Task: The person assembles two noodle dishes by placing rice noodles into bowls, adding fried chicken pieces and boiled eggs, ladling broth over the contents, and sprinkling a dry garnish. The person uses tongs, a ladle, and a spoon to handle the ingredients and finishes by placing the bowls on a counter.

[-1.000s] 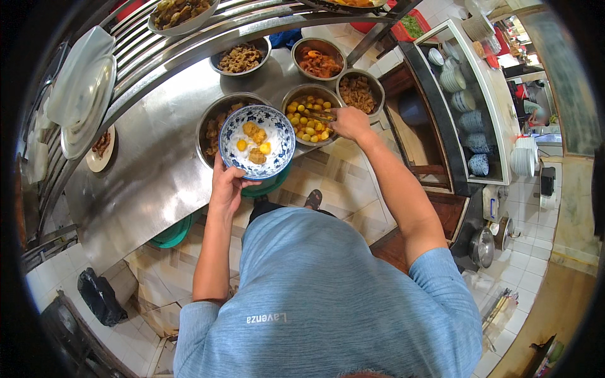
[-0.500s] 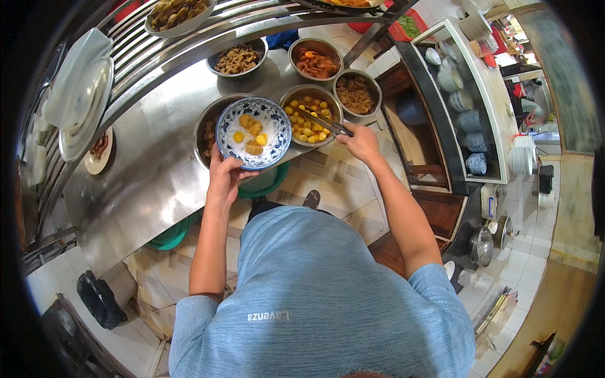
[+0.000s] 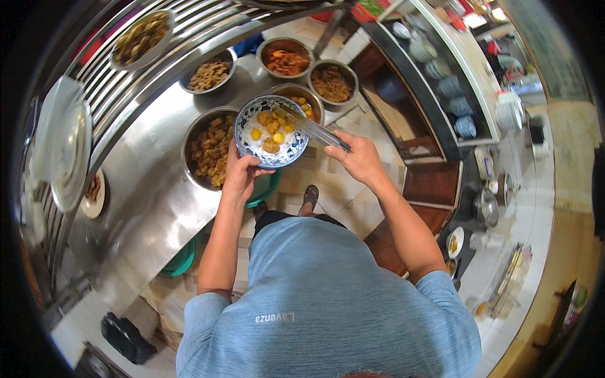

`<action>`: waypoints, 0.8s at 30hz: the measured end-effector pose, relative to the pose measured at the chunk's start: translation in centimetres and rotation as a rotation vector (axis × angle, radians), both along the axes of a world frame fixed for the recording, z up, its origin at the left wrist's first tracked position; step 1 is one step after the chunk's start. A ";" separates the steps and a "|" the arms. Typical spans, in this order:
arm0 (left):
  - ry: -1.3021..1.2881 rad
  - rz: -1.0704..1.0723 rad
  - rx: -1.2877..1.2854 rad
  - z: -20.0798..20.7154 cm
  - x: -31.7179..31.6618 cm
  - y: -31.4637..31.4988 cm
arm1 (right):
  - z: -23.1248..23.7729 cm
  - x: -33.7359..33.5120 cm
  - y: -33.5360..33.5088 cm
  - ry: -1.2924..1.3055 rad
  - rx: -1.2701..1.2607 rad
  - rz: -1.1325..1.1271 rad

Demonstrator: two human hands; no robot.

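Tongs (image 3: 319,132) gripped in my R hand (image 3: 358,157), fingers wrapped round the handle end, tips over the patterned bowl. Can't tell whether the tips touch the food or pinch a piece. L hand (image 3: 241,171) clamps the blue-and-white bowl (image 3: 293,152) at its near L edge, thumb at the rim; fingers underneath partly hidden. Bowl is held up in front of me, off the table, approx. level, w/ a white bed (looks like rice), yellow rounds (image 3: 278,137) and browner pcs on top.

Step in hand, my judgement: portioning food into the bowl, tongs at the placing end. Next move calls for a steady L grip, the bowl kept level, and tips loosened low over the food so nothing rolls off.

Just behind the bowl and partly covered by it: st. steel basin w/ yellow pcs (image 3: 322,108). To its L, larger basin of brown chunks (image 3: 187,162). Farther back, basin of orange-red food (image 3: 283,43); to the R of that, basin of brown food (image 3: 353,82). All on the steel table (image 3: 142,151). Slatted rack (image 3: 200,31) above, upper L; cabinet w/ stacked bowls (image 3: 491,120) off to R.
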State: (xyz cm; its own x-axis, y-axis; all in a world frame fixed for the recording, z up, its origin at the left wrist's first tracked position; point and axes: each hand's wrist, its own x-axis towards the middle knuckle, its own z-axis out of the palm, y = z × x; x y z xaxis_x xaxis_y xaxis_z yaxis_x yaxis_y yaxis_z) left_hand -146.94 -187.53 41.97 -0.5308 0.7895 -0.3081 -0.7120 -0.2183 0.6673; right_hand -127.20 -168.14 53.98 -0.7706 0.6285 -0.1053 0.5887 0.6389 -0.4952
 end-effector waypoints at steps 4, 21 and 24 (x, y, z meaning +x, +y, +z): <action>0.015 -0.118 0.032 -0.4 1.9 2.4 | 1.1 5.4 -0.8 0.084 -0.267 -0.374; 0.007 -0.815 0.056 0.9 31.8 25.4 | -0.2 42.3 -0.8 0.450 0.000 -0.934; 0.006 -0.961 0.086 2.0 38.3 28.2 | -1.8 49.5 -2.4 0.612 0.113 -1.183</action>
